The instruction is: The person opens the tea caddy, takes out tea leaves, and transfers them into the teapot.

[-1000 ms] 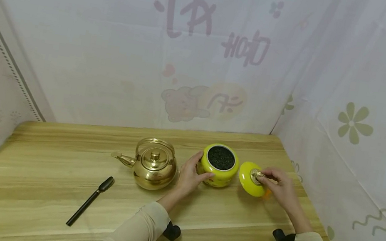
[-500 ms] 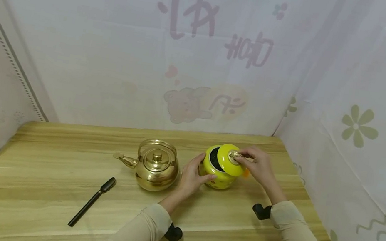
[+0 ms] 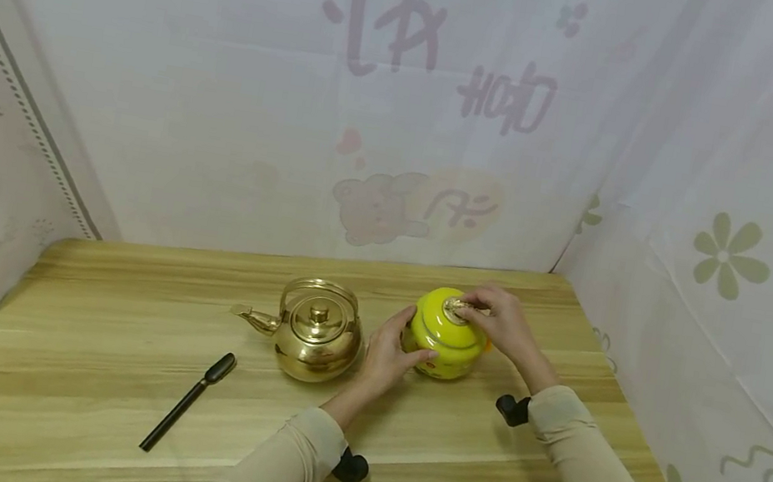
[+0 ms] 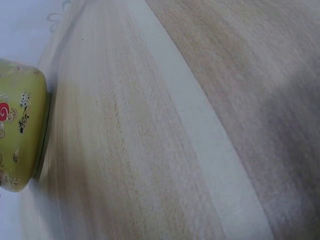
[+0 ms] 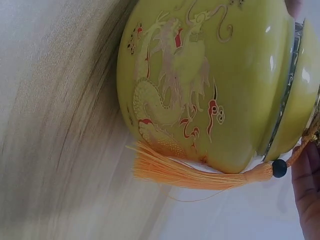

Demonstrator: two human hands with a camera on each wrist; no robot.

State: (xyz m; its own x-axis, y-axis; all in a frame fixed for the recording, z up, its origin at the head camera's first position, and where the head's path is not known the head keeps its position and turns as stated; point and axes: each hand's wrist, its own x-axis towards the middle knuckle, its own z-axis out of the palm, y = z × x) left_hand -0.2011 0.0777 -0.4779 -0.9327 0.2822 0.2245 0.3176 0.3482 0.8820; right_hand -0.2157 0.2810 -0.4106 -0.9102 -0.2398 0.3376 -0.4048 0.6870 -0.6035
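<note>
A yellow tea jar (image 3: 445,361) stands on the table, painted with a dragon that shows in the right wrist view. Its domed yellow lid (image 3: 438,308) sits over the mouth, hiding the contents. The fingers and thumb of my right hand (image 3: 505,327) pinch the gold knob on top. From that knob an orange tassel (image 5: 195,172) with a black bead hangs beside the jar. My left hand (image 3: 387,356) holds the jar's left side, thumb in front and fingers behind. Only the jar's lower body (image 4: 20,125) appears in the left wrist view, without the hand.
Just left of my left hand stands a gold teapot (image 3: 317,344), spout to the left, handle upright. A dark tea scoop (image 3: 186,403) lies farther left on the wooden table (image 3: 74,343). Printed cloth walls (image 3: 223,122) enclose the back and sides.
My right hand has brought the lid leftward from beside the jar onto its mouth, covering the dark tea leaves. My left hand has kept its hold on the jar.
</note>
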